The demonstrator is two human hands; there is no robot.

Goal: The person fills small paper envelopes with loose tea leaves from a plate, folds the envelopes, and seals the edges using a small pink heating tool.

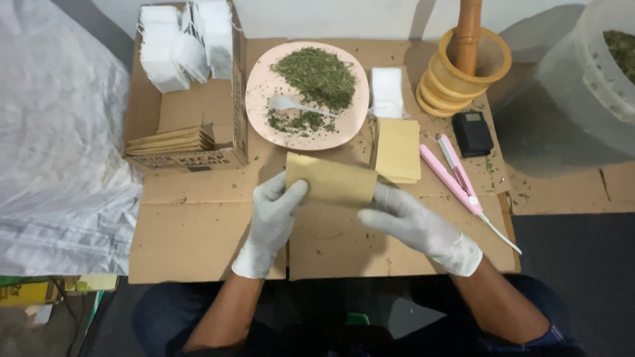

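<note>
A flat tan paper envelope [331,180] is held level just below the round pink plate [261,99], the landmark here, probably so its mouth stays close to the heap of dried green herb [317,76] and the white plastic spoon [291,104] lying on that plate. The gloved left hand [271,218] pinches the envelope's left edge, thumb on top; the gloved right hand [410,221] grips its right edge, fingers closed on the paper. Left of the plate, an open brown cardboard box [198,99] holds white filter bags and tan sachets. Right of the plate lie a stack of tan envelopes [397,149], a pink sealing clamp [453,173] and a wooden mortar with pestle [463,66].
</note>
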